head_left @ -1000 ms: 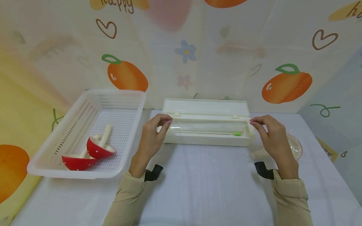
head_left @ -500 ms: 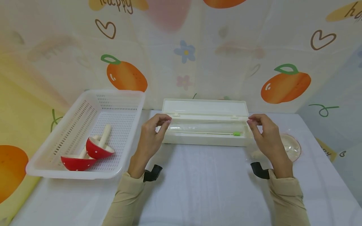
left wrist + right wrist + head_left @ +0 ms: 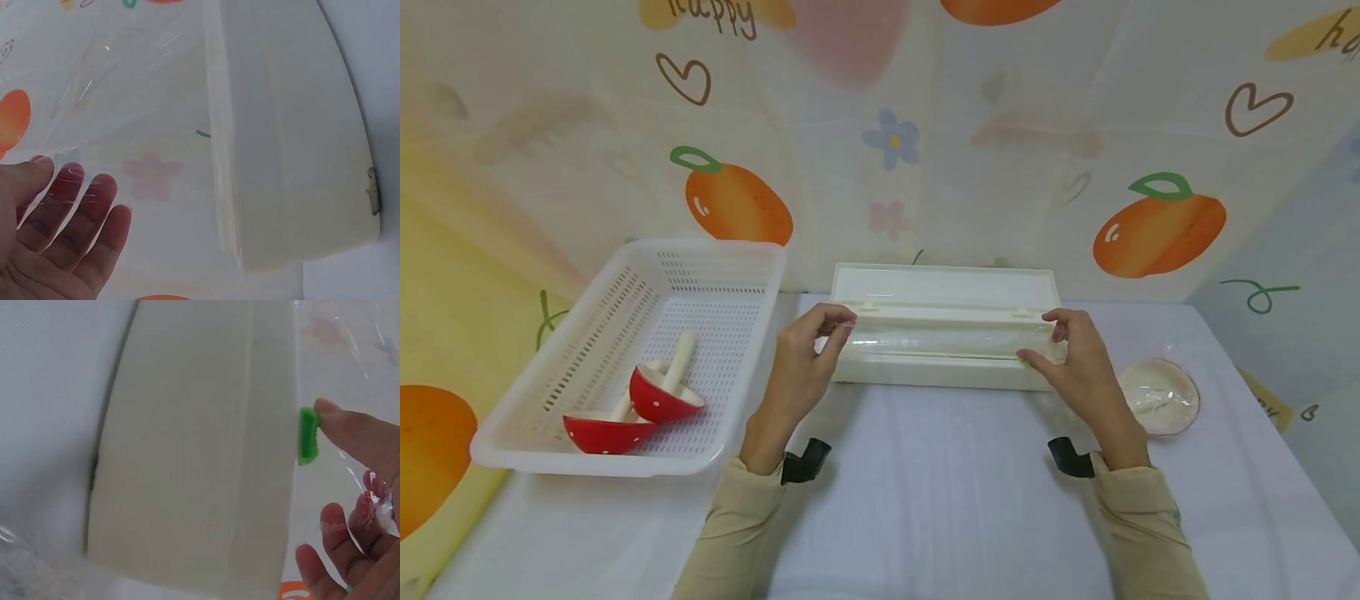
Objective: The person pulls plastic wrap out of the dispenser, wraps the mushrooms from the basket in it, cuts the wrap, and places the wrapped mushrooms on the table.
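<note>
A sheet of cling film stretches from a long white cling film dispenser, its lid raised at the back. At the film's left end my left hand pinches the edge between thumb and index finger; the left wrist view shows the clear film drawn taut. My right hand is at the dispenser's right end. Its thumb touches the green slide cutter on the dispenser's edge, while the curled fingers hold bunched film.
On the left stands a white perforated basket with two red, white-dotted ladles in it. A small round bowl with shiny clear film over it sits to the right. A printed curtain hangs behind the table.
My right hand has moved left from the film's right corner, and its thumb has come down onto the green slide cutter. The bowl now shows fully. My left hand has stayed in place.
</note>
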A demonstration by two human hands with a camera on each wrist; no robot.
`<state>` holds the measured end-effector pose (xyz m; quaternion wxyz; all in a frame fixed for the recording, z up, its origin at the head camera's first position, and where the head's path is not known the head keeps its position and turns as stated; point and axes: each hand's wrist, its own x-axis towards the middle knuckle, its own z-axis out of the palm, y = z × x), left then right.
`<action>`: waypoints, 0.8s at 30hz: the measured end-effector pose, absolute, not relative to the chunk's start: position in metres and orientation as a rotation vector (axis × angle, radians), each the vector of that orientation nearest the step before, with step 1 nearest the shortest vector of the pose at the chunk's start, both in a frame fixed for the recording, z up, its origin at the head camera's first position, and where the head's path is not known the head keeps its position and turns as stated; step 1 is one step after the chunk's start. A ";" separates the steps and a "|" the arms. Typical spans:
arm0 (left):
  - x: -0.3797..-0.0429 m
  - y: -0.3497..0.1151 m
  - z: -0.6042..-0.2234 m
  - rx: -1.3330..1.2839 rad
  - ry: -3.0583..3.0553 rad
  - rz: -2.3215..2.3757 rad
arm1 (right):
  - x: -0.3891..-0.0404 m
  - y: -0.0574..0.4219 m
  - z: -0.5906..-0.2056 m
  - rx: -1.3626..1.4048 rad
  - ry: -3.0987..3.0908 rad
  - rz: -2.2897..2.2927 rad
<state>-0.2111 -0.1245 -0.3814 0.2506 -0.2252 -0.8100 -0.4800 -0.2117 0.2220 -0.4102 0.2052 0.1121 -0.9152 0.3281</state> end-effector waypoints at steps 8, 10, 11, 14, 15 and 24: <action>-0.211 -0.124 -0.382 -0.622 -2.206 -1.306 | -0.206 0.232 -0.402 0.248 -2.595 0.950; -0.211 -0.123 -0.382 -0.620 -2.210 -1.307 | -0.205 0.235 -0.400 0.257 -2.604 0.956; -0.211 -0.123 -0.382 -0.620 -2.212 -1.309 | -0.205 0.237 -0.399 0.259 -2.612 0.960; -0.211 -0.123 -0.382 -0.618 -2.214 -1.307 | -0.204 0.241 -0.397 0.266 -2.633 0.967; -0.211 -0.124 -0.382 -0.619 -2.213 -1.305 | -0.204 0.242 -0.397 0.267 -2.635 0.972; -0.212 -0.123 -0.383 -0.637 -2.213 -1.289 | -0.208 0.238 -0.403 0.254 -2.719 0.913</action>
